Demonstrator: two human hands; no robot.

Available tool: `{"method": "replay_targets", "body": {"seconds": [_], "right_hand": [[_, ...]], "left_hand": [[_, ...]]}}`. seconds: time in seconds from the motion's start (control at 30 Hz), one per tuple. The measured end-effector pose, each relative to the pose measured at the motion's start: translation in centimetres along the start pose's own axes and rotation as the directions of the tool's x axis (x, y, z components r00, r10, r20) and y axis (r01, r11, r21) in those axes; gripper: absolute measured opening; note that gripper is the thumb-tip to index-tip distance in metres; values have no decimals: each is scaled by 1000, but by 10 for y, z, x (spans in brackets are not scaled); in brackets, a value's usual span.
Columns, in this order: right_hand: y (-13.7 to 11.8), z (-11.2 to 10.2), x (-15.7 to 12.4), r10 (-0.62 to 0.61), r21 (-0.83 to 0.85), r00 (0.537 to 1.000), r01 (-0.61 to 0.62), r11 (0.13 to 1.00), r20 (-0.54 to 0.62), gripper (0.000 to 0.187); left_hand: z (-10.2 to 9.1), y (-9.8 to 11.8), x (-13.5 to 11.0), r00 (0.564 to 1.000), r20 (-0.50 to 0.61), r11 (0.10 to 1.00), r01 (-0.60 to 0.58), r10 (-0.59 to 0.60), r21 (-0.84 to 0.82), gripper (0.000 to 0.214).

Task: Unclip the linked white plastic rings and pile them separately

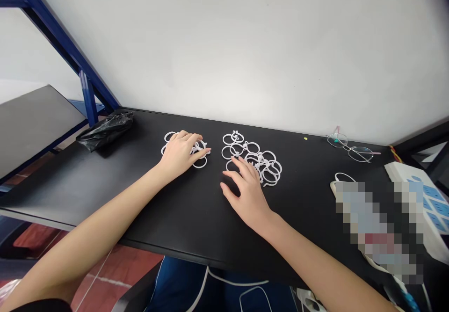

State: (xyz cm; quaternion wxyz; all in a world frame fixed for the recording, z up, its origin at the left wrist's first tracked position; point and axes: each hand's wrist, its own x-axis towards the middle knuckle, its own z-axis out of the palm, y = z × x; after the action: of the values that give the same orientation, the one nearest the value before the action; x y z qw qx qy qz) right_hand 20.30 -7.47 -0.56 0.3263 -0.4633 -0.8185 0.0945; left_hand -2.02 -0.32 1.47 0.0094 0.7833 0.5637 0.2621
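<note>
Two clusters of white plastic rings lie on a black table [105, 181]. My left hand [181, 153] rests flat on top of the left cluster [200, 162], fingers stretched out over the rings. My right hand [245, 188] lies on the table with fingers spread, its fingertips touching the near edge of the right cluster [261, 160]. Neither hand grips a ring.
A crumpled black plastic bag [105, 129] sits at the table's far left. A pair of glasses [352, 147] lies at the far right, near a white power strip [423, 195] and a blurred patch. Blue metal framing [87, 97] stands at the left, against a white wall.
</note>
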Motion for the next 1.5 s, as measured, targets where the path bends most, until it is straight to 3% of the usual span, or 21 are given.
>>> {"method": "replay_targets", "body": {"seconds": [0.17,0.33,0.63,0.93,1.1,1.2,1.37,1.5], "right_hand": [[-1,0,-1,30,0,989,-30,1000,143,21],[-1,0,-1,20,45,991,-26,999,134,19],[-2,-2,0,-20,50,977,9,999,214,25],[-2,0,0,-55,194,993,34,980,105,17],[0,1,1,-64,232,998,58,971,20,22],[0,1,2,-52,201,998,45,979,30,19],[-2,0,2,-38,185,997,24,982,71,18],[-3,-1,3,-17,235,1000,15,972,4,15]], "left_hand": [[8,-11,2,996,90,993,-9,-2,114,36],[15,-18,3,992,129,1000,-7,4,25,39],[16,-15,0,990,139,999,-40,35,29,32],[15,-10,-2,991,125,999,-41,42,-9,31],[8,1,-4,986,62,987,-152,155,-56,26],[4,10,-7,959,45,959,-274,278,-77,24],[-1,23,-14,876,68,873,-464,477,-151,32],[-5,31,-16,819,59,810,-551,571,-199,31]]}}
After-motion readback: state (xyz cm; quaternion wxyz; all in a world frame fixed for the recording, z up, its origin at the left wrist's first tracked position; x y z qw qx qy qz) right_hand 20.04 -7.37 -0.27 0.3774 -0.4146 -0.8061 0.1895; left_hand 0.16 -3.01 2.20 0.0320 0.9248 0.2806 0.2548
